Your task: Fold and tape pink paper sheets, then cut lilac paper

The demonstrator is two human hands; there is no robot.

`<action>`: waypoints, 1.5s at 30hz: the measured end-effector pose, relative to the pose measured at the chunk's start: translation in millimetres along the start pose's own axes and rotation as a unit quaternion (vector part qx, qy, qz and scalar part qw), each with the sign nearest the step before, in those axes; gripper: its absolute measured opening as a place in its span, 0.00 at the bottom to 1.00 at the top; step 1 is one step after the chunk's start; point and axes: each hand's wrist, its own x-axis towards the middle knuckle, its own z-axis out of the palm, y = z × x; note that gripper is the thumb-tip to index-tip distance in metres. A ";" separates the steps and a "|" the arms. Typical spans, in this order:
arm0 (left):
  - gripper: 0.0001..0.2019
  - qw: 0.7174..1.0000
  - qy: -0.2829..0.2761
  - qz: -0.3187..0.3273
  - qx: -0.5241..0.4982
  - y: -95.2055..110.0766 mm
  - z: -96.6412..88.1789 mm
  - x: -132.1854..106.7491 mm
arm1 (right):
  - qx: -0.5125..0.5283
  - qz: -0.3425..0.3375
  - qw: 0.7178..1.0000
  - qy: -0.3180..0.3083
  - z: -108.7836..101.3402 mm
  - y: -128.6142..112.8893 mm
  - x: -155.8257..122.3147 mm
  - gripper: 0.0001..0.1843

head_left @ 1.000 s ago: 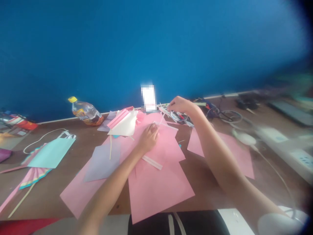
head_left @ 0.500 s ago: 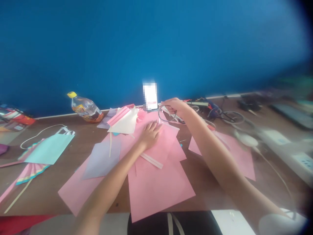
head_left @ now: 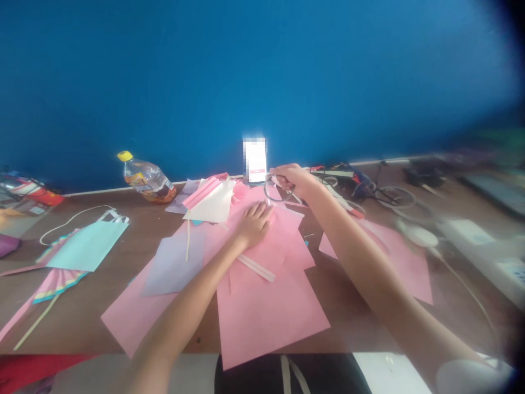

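My left hand [head_left: 254,223] lies flat, fingers stretched out, on the pile of pink paper sheets [head_left: 266,306] in the middle of the brown table [head_left: 82,312]. My right hand [head_left: 292,178] is farther back, fingers closed round a pair of scissors [head_left: 275,190] whose ring handles hang below the hand. A narrow white paper strip [head_left: 256,268] lies on the pink paper just beside my left wrist. A folded white and pink paper piece [head_left: 211,201] rests to the left of my left hand.
A plastic bottle [head_left: 145,178] lies on its side against the blue wall. A phone [head_left: 255,160] stands propped at the wall. A light blue paper bag [head_left: 86,246] and a striped fan [head_left: 53,284] are at left. Cables and tools [head_left: 369,189] clutter the right.
My right hand lifted the scissors out of the clutter at the back and drew them left toward the pink paper. My left hand spread flat on the sheets.
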 end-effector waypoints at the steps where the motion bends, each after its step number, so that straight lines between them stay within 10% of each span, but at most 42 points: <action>1: 0.28 1.000 -0.001 0.000 -0.001 0.1 -0.2 0.1 | 0.001 -0.007 1.000 -0.001 -0.5 0.9 0.9 0.10; 33: 0.27 1.000 0.007 -0.006 0.001 -3.2 3.9 -0.6 | -0.037 -0.028 0.999 0.011 4.0 -23.1 -16.2 0.10; 45: 0.31 0.998 0.038 -0.011 -0.049 -9.3 6.0 0.5 | -0.285 -0.016 0.953 0.105 -12.0 -48.4 -35.5 0.08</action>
